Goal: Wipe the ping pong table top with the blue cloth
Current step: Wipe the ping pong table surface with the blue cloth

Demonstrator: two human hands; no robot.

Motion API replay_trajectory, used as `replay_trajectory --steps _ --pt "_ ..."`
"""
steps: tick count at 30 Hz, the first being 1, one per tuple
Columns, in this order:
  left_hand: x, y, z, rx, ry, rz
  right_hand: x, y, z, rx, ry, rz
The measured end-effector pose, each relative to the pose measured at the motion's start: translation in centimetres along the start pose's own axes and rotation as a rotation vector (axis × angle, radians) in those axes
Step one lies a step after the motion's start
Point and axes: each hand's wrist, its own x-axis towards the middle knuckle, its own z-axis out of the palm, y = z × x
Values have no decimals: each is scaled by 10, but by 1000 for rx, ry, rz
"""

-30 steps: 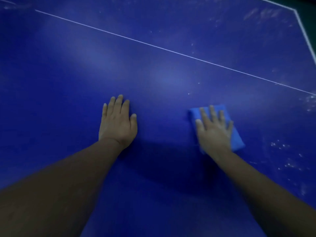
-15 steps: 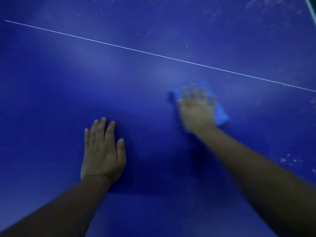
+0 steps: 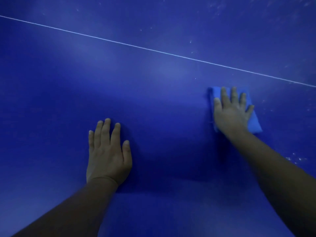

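The dark blue ping pong table top fills the whole head view. A folded light blue cloth lies flat on it at the right. My right hand presses on the cloth with straight, spread fingers and covers most of it. My left hand rests flat on the bare table at lower centre left, fingers straight, well apart from the cloth.
A thin white line runs across the table from upper left down to the right edge of the view. Pale dust specks lie at the right side and in the upper right corner.
My right hand slid the cloth forward and left, then back to the right. My left hand stays flat on the table; it sits lower in the view as the camera shifted.
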Motion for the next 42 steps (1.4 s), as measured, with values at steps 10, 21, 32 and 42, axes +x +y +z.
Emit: replay_trajectory --steps 10,21,32,42 --pt "2 0 1 43 -10 1 7 -162 19 -58 -43 -592" --pt "2 3 -2 52 -32 2 16 -190 28 13 37 -367" --pt "3 5 -5 48 -76 -6 86 7 -21 42 14 314" --pt "2 3 -2 60 -62 -6 118 50 -33 -29 -8 159"
